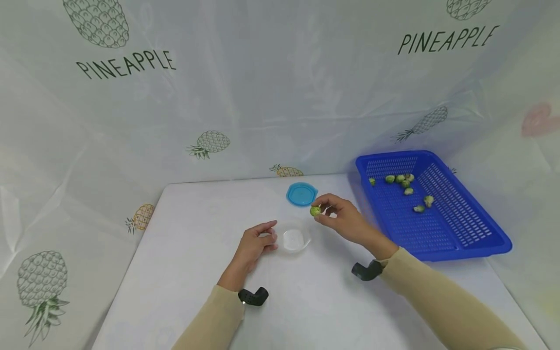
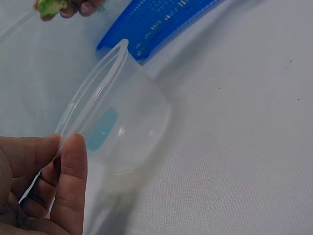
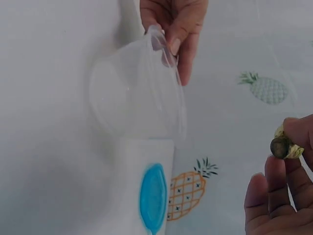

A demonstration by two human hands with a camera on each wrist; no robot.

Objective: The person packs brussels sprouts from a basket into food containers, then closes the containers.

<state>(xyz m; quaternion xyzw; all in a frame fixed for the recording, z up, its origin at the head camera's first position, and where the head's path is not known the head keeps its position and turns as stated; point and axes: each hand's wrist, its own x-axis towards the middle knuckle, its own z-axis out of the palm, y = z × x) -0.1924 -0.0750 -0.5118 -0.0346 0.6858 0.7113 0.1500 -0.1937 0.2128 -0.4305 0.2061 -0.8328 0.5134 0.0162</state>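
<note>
The background is filled by a pineapple-printed sheet (image 1: pixel 262 97), by which the far side of the white table (image 1: pixel 188 272) is bordered. On the table's right side a blue basket (image 1: pixel 430 232) is set, its length slanted from far left to near right; by this placing, it seems, it is kept within the right arm's reach while the middle is left free for both hands.

The right hand (image 1: pixel 343 216) is held above the table, between the basket and the middle; its thumb and fingertips are brought together on one sprout. The left hand (image 1: pixel 254 245) is placed low at the left of the clear container (image 2: pixel 139 117), whose rim is pinched between thumb and fingers, probably so that so light a vessel is kept from sliding. The container appears to be stood upright on the table, its mouth turned up and left uncovered.

Just beyond it a blue lid (image 1: pixel 302 194) is laid flat, apparently set aside so that the opening is unobstructed.

Smallest are the green sprouts (image 1: pixel 400 179), scattered mostly over the far part of the basket's floor. The held sprout (image 1: pixel 315 211) is gripped by the fingertips only, as suits something so small and round, and is kept apart from the container, to its far right.
</note>
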